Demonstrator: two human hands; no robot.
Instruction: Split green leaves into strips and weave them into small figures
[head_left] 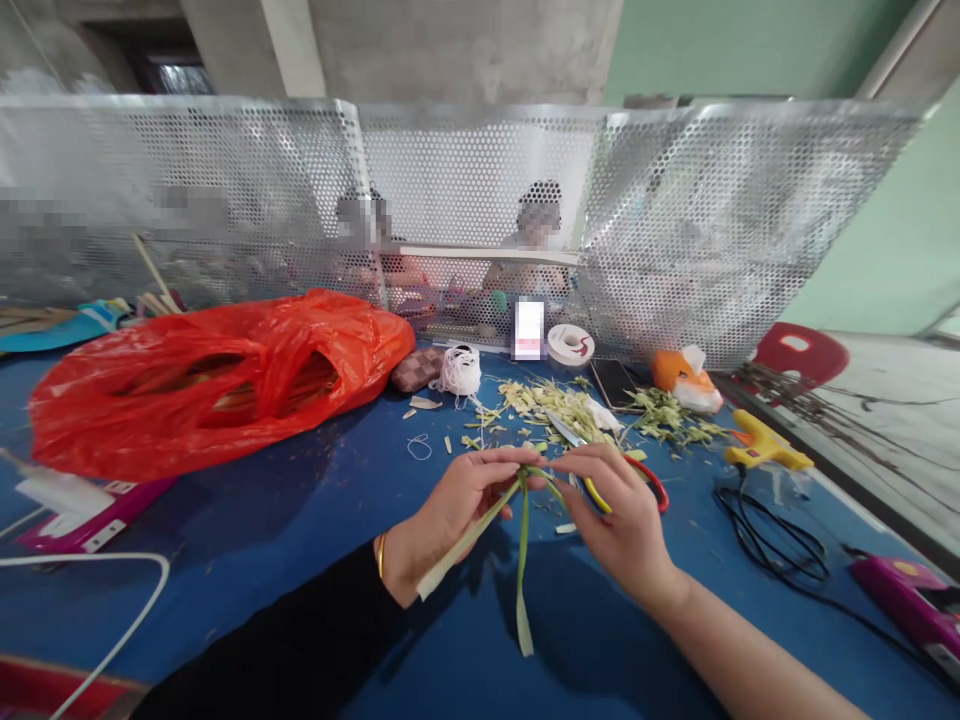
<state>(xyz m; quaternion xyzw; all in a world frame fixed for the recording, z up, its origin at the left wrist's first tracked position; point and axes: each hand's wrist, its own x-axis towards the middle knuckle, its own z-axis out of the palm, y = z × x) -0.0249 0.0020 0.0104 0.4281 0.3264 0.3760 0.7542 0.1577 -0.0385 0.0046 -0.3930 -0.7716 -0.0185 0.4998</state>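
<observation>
Above the blue table, my left hand pinches pale green leaf strips where they come together. One strip slants down across my left palm and another hangs straight down. My right hand is closed on the same strips from the other side, fingertips close to those of my left hand. Scissors with yellow and red handles lie behind my right hand, which partly hides them. Just beyond both hands is a heap of leaf scraps.
A red plastic bag fills the left side. White string, a tape roll, a phone and an orange tissue pack stand along the back. A yellow glue gun with a black cord lies right. People sit behind a perforated screen.
</observation>
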